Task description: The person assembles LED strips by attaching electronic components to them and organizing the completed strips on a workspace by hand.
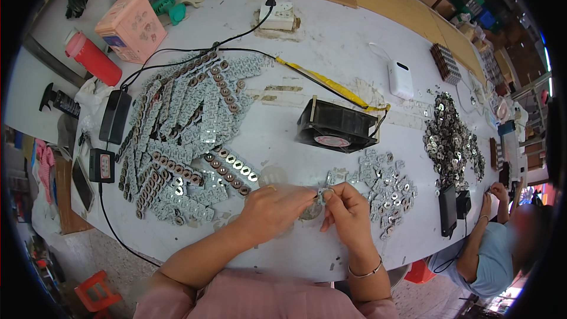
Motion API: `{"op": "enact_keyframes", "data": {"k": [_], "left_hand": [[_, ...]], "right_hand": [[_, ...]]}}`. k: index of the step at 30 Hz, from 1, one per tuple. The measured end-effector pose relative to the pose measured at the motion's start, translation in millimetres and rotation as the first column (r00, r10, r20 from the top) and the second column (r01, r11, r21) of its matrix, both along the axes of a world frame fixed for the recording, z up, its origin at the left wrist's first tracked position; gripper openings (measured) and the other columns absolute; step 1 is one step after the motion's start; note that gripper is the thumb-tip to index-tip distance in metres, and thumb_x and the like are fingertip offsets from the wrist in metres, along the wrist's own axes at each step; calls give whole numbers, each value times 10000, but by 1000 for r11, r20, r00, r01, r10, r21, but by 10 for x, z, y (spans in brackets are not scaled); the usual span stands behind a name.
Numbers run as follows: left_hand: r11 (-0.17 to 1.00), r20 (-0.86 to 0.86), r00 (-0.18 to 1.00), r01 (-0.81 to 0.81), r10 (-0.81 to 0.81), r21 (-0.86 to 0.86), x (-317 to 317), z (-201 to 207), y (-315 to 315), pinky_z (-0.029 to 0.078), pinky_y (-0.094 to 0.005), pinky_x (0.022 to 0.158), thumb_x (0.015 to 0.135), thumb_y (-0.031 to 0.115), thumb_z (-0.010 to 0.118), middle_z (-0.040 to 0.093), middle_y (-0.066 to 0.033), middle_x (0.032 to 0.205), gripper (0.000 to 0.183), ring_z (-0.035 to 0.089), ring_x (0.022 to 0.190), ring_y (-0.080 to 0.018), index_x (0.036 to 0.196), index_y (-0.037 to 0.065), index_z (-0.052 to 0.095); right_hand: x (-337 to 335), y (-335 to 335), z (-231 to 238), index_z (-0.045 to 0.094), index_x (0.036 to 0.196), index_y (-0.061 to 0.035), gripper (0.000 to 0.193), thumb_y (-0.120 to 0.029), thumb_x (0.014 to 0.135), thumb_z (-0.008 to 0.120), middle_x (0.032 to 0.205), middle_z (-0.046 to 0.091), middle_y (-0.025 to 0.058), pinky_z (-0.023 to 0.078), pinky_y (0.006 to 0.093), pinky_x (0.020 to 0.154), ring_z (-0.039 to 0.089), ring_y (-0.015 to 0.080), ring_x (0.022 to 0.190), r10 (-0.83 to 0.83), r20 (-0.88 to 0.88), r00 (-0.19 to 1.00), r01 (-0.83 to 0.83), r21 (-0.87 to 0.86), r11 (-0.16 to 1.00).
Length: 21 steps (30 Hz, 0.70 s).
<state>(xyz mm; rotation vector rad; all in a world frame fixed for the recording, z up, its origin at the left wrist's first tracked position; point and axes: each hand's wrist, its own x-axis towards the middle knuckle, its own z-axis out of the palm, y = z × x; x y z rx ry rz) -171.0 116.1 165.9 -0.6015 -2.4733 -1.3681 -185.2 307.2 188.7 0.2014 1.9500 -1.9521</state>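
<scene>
My right hand [346, 211] is closed in a pinch on a small silvery metal piece [321, 195] above the near part of the table. Beside it, my left hand [273, 211] reaches in with its fingertips at the same piece; motion blurs its fingers, so whether they grip is unclear. A large heap of grey metal strips [195, 106], some set with round brown or shiny discs, spreads to the left of my hands. Just right of my right hand lie scattered loose small metal pieces [391, 192].
A black box fan [336, 127] stands beyond my hands, its cable wrapped in yellow. Black power adapters [115, 115], a red bottle [93, 58] and a pink box [131, 28] are at left. Farther right are a white device [400, 80], a dark parts heap [449, 136] and another person [493, 254].
</scene>
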Motion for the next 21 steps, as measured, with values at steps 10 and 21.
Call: {"op": "enact_keyframes", "data": {"k": [10,21], "left_hand": [[856,649,727,-171,-224,488,-14,41,-115,538,-238,699,854,6,704,675,-71,957,165,664,835,-116,1015,-4,667],[846,740,524,-66,-422,529,-95,199,-253,534,-236,620,852,3,721,688,-60,838,124,669,714,-104,963,-11,667]], "right_hand": [[-79,242,41,739,936,11,116,-79,867,715,656,670,18,396,207,501,510,29,542,225,-212,951,-120,417,901],[-53,182,126,719,899,11,124,-110,897,692,674,680,59,416,201,428,555,78,497,341,132,931,-347,25,937]]}}
